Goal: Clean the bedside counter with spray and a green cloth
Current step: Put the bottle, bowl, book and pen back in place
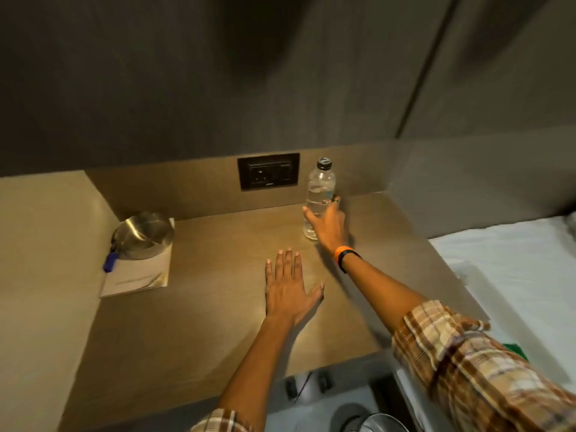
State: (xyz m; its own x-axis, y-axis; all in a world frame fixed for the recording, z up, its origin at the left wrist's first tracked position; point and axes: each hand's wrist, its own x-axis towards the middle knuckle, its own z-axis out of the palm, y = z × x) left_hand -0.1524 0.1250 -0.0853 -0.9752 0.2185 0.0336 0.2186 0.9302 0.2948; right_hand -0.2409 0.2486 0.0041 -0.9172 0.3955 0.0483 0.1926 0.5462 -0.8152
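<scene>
While the wooden surface lay bare in its middle, the left hand rested flat on it with the fingers spread, its grip released and holding nothing. The right hand reached to the back of the surface and its grip was closed around the lower part of a clear water bottle, which stood upright near the back wall, just right of a dark socket panel. A small piece of green cloth showed at the right, on the white bed, partly hidden behind the checked sleeve. In the left back corner a metal bowl lay tilted on a white paper, with a small blue thing beside it. I could not see any spray bottle.
</scene>
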